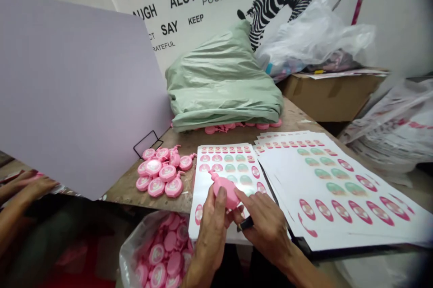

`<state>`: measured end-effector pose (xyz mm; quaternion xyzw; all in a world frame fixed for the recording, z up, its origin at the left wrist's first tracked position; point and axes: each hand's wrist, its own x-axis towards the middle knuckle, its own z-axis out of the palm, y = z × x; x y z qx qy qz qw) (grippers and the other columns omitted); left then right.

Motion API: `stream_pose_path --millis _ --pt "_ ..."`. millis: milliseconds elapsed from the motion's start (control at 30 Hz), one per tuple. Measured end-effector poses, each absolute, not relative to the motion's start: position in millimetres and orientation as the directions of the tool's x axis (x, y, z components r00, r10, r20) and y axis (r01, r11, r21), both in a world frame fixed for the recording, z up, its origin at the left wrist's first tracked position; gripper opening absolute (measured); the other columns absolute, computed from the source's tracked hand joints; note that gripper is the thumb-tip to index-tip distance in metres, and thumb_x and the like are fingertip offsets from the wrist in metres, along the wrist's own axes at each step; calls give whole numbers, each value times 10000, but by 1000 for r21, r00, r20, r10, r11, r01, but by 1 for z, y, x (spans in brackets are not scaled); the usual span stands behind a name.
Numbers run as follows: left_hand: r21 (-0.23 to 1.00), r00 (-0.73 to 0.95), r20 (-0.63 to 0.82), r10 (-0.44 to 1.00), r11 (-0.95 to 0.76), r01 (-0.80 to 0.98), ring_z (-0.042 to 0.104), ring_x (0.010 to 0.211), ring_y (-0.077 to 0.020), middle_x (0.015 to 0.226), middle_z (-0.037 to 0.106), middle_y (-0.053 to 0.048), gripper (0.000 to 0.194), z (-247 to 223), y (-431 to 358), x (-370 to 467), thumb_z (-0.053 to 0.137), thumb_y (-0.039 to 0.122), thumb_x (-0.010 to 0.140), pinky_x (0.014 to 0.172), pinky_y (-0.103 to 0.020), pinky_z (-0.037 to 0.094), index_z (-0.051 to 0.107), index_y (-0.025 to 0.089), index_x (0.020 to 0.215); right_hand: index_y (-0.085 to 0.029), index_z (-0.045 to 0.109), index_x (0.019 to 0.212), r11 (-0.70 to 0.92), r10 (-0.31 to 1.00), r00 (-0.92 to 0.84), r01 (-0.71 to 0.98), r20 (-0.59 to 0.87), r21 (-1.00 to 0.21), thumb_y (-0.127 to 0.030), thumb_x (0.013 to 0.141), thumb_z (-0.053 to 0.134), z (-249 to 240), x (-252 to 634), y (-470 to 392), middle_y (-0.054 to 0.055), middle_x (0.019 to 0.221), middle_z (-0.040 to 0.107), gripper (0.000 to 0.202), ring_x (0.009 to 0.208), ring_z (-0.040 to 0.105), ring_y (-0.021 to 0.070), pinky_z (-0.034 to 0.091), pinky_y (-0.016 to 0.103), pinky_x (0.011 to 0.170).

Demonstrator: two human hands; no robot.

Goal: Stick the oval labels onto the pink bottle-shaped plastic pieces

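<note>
My left hand (210, 229) is closed around a small pink pump-bottle-shaped piece (226, 192), its plain side facing up and its nozzle pointing up and left. The index finger of my right hand (269, 222) touches the right edge of that piece. Curled in the same right hand is a small black object (246, 223), mostly hidden by the fingers. Under both hands lies a sticker sheet (216, 184) printed with pink and green ovals. Just left of it, a pile of pink pump-bottle pieces (162, 173) bears round picture labels.
Below the table edge hangs a clear plastic bag (126, 252) full of pink pieces. More sticker sheets (291, 179) lie at right. A green bag (223, 80), a cardboard box (331, 94) and a pale upright panel (74, 85) stand behind. Another person's hand (37, 188) shows at far left.
</note>
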<state>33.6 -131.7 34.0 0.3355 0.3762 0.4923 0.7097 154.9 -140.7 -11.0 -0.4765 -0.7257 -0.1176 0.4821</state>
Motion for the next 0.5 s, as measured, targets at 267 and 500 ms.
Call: stream_pose_path --millis 267,500 --pt "846 78 -314 946 316 -430 717 840 -241 1053 716 -154 426 19 -122 -7 709 301 799 712 -339 596 560 110 1150 -214 532 1175 315 906 26 625 423 -714 -389 914 533 -6 187 -154 67 983 671 314 859 645 201 527 315 719" --pt "884 3 -336 942 316 -346 720 756 -210 1033 721 -153 436 18 -78 -29 715 341 801 689 -328 615 577 105 1141 -223 531 822 47 977 141 587 159 -808 -439 938 455 -4 224 -93 23 814 647 256 770 594 176 453 294 677"
